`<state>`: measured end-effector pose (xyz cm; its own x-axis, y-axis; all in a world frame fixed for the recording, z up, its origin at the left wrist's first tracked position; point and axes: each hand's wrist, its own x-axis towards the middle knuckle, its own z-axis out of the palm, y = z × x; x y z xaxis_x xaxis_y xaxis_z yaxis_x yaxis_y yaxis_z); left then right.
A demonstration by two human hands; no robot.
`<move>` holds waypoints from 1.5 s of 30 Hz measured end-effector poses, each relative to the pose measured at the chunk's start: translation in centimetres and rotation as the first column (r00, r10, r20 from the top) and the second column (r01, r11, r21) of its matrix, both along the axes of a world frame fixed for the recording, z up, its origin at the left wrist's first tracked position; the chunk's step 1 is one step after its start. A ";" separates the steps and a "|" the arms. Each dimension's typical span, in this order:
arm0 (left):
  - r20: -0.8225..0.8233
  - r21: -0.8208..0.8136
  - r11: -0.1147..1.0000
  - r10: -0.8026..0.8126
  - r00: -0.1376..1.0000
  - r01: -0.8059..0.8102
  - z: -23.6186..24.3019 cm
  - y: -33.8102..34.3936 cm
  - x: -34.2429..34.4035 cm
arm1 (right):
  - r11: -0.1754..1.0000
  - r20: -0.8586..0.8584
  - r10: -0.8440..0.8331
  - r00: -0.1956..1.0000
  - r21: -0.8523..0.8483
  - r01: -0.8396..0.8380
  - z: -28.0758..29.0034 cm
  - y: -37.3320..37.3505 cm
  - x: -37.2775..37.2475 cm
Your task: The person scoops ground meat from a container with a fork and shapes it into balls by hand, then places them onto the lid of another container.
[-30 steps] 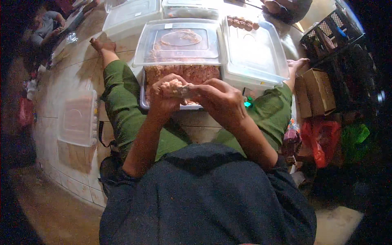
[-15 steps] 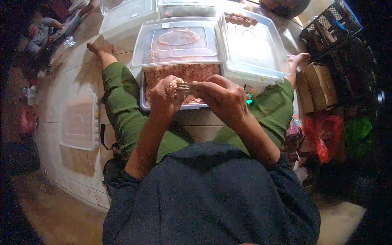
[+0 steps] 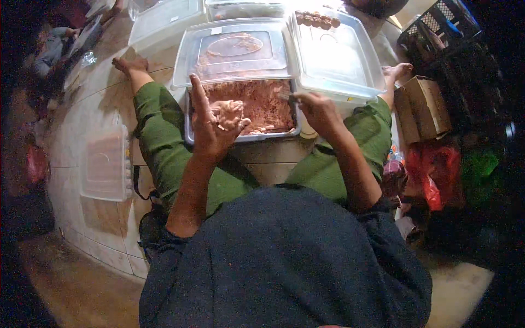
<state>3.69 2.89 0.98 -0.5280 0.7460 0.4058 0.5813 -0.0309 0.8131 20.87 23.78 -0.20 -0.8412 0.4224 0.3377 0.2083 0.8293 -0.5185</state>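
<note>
Glossy plastic is set around a rough brown mixture (image 3: 267, 104).
Smooth, clear plastic is seen in the lid (image 3: 236, 49) and the right container (image 3: 340, 63); an uneven, moist finish on the lump (image 3: 229, 113); metal in the blurred fork (image 3: 285, 94). Matt cardboard is shown by the box (image 3: 427, 106) at right, matt cloth by the green trousers (image 3: 164, 128).

We hold a pale pinkish lump (image 3: 231, 113) on our spread left hand (image 3: 210, 130), over the near left part of a tub (image 3: 262, 136) of crumbly reddish-brown mixture (image 3: 270, 112). Our right hand (image 3: 321, 113) pinches a blurred fork (image 3: 286, 95) at the tub's right side. A clear lid (image 3: 191, 52) covers the tub's far part; just beside it, we see brown balls (image 3: 317, 21) lined up at the far end of a clear box (image 3: 350, 85).
</note>
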 end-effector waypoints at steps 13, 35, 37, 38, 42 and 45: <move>0.462 0.120 0.986 -0.161 0.872 0.119 2.9 -0.3 2.1 | 1.000 0.055 0.014 0.998 0.009 -0.015 7.7 -1.9 3.0; 0.335 0.088 0.993 -0.103 0.937 0.078 1.3 -0.6 1.3 | 0.946 -0.242 0.323 0.915 0.090 -0.310 6.7 -7.3 -1.8; 0.229 0.050 0.998 -0.050 0.972 0.040 1.1 -0.6 1.3 | 0.951 -0.219 0.307 0.926 0.023 -0.309 7.4 -7.4 -1.6; 0.145 0.024 1.000 0.000 0.990 -0.003 1.3 -0.5 1.5 | 0.953 -0.241 0.295 0.925 0.001 -0.303 7.5 -7.3 -1.8; 0.167 -0.046 0.998 0.054 0.985 -0.047 1.1 -0.7 1.3 | 0.935 -0.205 0.305 0.930 -0.124 -0.334 6.6 -7.0 -2.0; 0.127 0.047 0.994 0.092 0.988 -0.098 1.2 -0.2 1.5 | 0.918 -0.267 0.263 0.927 -0.226 -0.326 6.2 -6.5 -1.6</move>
